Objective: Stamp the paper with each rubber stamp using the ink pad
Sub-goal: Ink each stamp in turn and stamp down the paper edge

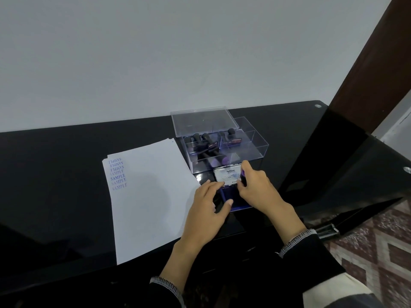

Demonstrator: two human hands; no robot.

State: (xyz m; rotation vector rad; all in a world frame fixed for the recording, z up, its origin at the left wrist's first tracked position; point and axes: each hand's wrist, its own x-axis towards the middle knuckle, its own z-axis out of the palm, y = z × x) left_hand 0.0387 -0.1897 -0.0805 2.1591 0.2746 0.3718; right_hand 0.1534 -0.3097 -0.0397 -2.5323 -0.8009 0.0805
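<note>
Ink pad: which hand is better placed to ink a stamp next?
Right, probably. The right hand already grips a rubber stamp at the right edge of the ink pad, whose lid looks raised. The left hand holds no stamp; its fingers rest at the pad's near-left edge, steadying it.

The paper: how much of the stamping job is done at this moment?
Done: the paper carries a column of blue SAMPLE prints. In hand: the right hand holds a stamp at the ink pad, whose lid the left hand touches. Left: several stamps lie in the clear box; whether used, I cannot tell.
</note>
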